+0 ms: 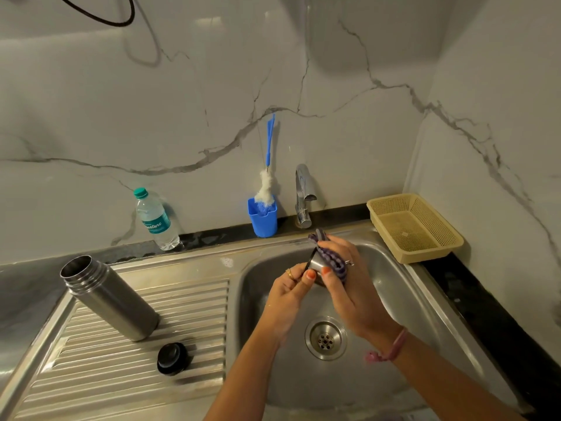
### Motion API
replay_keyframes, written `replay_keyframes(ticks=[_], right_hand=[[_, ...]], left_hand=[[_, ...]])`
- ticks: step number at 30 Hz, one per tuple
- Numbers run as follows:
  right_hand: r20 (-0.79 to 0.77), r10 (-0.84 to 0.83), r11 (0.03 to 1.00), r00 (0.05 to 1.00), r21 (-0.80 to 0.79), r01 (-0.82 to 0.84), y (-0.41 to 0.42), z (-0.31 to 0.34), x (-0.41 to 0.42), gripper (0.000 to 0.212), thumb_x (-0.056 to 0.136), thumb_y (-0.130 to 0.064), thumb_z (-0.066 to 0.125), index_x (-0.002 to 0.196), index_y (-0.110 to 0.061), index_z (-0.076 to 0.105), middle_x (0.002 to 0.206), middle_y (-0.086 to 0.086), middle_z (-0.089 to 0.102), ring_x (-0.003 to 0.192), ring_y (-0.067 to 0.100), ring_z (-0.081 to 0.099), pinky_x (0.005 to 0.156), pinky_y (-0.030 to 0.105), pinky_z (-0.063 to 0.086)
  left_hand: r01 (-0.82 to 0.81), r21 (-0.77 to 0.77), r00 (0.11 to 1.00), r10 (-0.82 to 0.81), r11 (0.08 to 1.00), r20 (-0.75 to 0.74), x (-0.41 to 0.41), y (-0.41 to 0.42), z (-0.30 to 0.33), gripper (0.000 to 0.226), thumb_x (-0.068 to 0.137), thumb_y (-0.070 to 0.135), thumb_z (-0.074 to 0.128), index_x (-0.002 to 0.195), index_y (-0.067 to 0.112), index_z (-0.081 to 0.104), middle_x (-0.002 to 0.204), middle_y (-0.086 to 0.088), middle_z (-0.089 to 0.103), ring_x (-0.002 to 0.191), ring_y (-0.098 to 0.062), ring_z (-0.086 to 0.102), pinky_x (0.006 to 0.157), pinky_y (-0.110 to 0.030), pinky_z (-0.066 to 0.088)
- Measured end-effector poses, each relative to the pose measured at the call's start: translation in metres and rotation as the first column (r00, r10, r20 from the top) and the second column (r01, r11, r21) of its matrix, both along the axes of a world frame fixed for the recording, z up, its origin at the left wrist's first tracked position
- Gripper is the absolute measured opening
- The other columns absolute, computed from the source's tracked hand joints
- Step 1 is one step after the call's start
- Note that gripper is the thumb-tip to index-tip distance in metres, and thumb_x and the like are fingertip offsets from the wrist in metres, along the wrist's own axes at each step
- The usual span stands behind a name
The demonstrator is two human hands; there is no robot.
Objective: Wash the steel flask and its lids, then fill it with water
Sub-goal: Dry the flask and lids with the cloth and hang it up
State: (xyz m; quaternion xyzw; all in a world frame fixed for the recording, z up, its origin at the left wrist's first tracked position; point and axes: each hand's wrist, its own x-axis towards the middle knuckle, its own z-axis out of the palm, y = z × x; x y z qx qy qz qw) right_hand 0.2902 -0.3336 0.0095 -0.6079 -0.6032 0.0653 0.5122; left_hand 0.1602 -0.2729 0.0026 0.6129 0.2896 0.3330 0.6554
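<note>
The open steel flask (109, 296) stands on the ribbed drainboard (91, 369) at the left, without a lid. A black inner lid (172, 358) lies on the drainboard in front of it. Over the sink basin (425, 299), my left hand (287, 291) pinches the steel cup lid (320, 265) by its rim. My right hand (346, 281) wraps a purple scrubber (329, 256) around that lid. Most of the lid is hidden by my fingers.
A tap (303, 196) rises behind the basin, with no water visible. Left of the tap, a blue holder (263, 218) carries a bottle brush (267, 180). A plastic water bottle (154, 220) stands on the counter. A yellow basket (416, 226) sits at the right. The drain (325, 338) is below my hands.
</note>
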Motion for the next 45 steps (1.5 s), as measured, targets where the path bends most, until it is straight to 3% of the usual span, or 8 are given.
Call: replay_keyframes(ticks=[6, 13, 15, 18, 23, 32, 38, 45], right_hand=[[-0.645, 0.092, 0.980, 0.759, -0.076, -0.183, 0.005, 0.004, 0.009, 0.030, 0.099, -0.032, 0.043, 0.123, -0.016, 0.052, 0.108, 0.008, 0.063, 0.100, 0.022, 0.064, 0.078, 0.023, 0.054], [0.348, -0.004, 1.000, 0.938, -0.003, 0.005, -0.004, -0.027, 0.013, 0.054, 0.090, -0.032, 0.045, 0.140, -0.011, 0.042, 0.149, 0.006, 0.033, 0.141, 0.023, 0.028, 0.114, 0.029, 0.027], [-0.007, 0.053, 0.998, 0.999, -0.040, -0.053, -0.003, -0.019, 0.011, 0.049, 0.090, -0.032, 0.045, 0.135, -0.011, 0.046, 0.137, 0.004, 0.047, 0.126, 0.017, 0.047, 0.106, 0.027, 0.039], [-0.770, 0.001, 0.969, 0.639, -0.157, -0.191, 0.004, 0.004, 0.015, 0.037, 0.095, -0.036, 0.042, 0.112, -0.011, 0.062, 0.103, 0.013, 0.069, 0.097, 0.034, 0.065, 0.083, 0.043, 0.055], [-0.877, -0.259, 0.868, 0.404, -0.395, -0.302, 0.012, 0.012, 0.036, 0.039, 0.095, -0.041, 0.042, 0.095, -0.012, 0.067, 0.089, 0.012, 0.067, 0.083, 0.026, 0.061, 0.076, 0.035, 0.048], [-0.700, -0.293, 0.805, 0.651, -0.548, -0.226, 0.017, 0.009, 0.028, 0.046, 0.095, -0.046, 0.037, 0.091, -0.011, 0.068, 0.094, 0.018, 0.070, 0.090, 0.031, 0.065, 0.089, 0.044, 0.050], [-0.133, -0.113, 0.946, 0.985, -0.316, 0.066, 0.009, -0.004, 0.001, 0.039, 0.096, -0.050, 0.028, 0.107, -0.025, 0.056, 0.108, 0.003, 0.062, 0.091, 0.009, 0.062, 0.080, 0.030, 0.055], [0.348, -0.036, 0.999, 0.937, -0.010, 0.042, -0.001, -0.032, -0.006, 0.057, 0.089, -0.046, 0.046, 0.138, -0.017, 0.046, 0.144, 0.003, 0.038, 0.135, 0.017, 0.033, 0.110, 0.028, 0.030]], left_hand=[[0.041, 0.088, 0.998, -0.036, 0.995, -0.055, 0.004, 0.001, -0.005, 0.025, 0.101, 0.012, 0.049, 0.117, 0.003, 0.066, 0.106, -0.006, 0.072, 0.105, -0.016, 0.065, 0.092, -0.023, 0.049], [0.044, 0.038, 0.998, -0.043, 0.998, -0.036, 0.011, 0.003, -0.002, 0.028, 0.091, 0.030, 0.055, 0.108, 0.014, 0.070, 0.107, -0.006, 0.072, 0.105, -0.018, 0.065, 0.096, -0.032, 0.051], [0.071, 0.102, 0.997, -0.066, 0.992, -0.047, 0.009, 0.003, -0.006, 0.026, 0.093, 0.026, 0.056, 0.110, 0.012, 0.070, 0.106, -0.002, 0.072, 0.104, -0.016, 0.065, 0.094, -0.028, 0.050], [0.114, 0.225, 0.993, -0.103, 0.968, -0.060, 0.003, 0.007, -0.010, 0.028, 0.098, 0.021, 0.057, 0.120, 0.006, 0.067, 0.121, -0.001, 0.069, 0.116, -0.016, 0.061, 0.101, -0.031, 0.048], [0.192, 0.515, 0.949, -0.023, 0.835, -0.316, 0.000, 0.017, -0.013, 0.038, 0.096, 0.039, 0.049, 0.125, 0.021, 0.063, 0.129, 0.004, 0.063, 0.122, -0.014, 0.057, 0.106, -0.048, 0.044], [0.134, 0.291, 0.958, -0.049, 0.947, -0.282, 0.010, -0.004, 0.003, 0.018, 0.105, 0.023, 0.044, 0.106, 0.022, 0.062, 0.094, 0.012, 0.065, 0.089, 0.002, 0.060, 0.079, -0.013, 0.047], [-0.159, 0.064, 0.964, 0.169, 0.985, -0.205, 0.018, -0.009, 0.000, 0.028, 0.104, 0.026, 0.046, 0.095, 0.012, 0.069, 0.090, -0.005, 0.067, 0.079, -0.004, 0.061, 0.075, -0.020, 0.048], [-0.059, -0.347, 0.996, 0.080, 0.936, 0.046, 0.003, -0.009, 0.002, 0.029, 0.103, 0.022, 0.045, 0.105, 0.004, 0.067, 0.095, -0.011, 0.068, 0.089, -0.019, 0.062, 0.088, -0.037, 0.050]])
